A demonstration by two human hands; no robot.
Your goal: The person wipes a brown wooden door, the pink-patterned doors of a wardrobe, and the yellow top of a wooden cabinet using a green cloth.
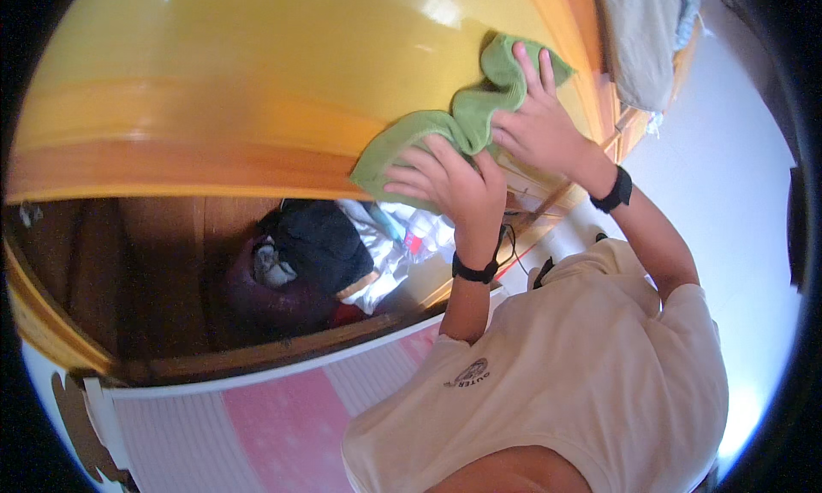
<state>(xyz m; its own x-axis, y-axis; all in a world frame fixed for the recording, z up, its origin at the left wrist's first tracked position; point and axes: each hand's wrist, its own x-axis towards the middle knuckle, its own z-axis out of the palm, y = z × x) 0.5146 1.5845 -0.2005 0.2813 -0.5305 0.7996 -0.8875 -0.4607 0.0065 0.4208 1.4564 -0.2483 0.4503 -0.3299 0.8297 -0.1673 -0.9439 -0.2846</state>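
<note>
A green cloth (478, 111) lies bunched in folds against a glossy yellow-orange wooden panel (270, 62). My left hand (453, 178) presses on its lower left part, fingers spread and thumb towards the right. On the upper right part rests my right hand (539, 123), with two fingers stretched up over the fabric and the thumb side near the middle fold. Both hands hold the cloth against the panel. The panel behind the cloth is hidden.
Below the panel's edge, a dark wooden compartment (160, 268) holds a black cloth item (327, 242) and shiny silvery material (385, 262). A pink-and-white striped surface (276, 422) lies along its near side. Beige fabric (642, 43) hangs at the upper right.
</note>
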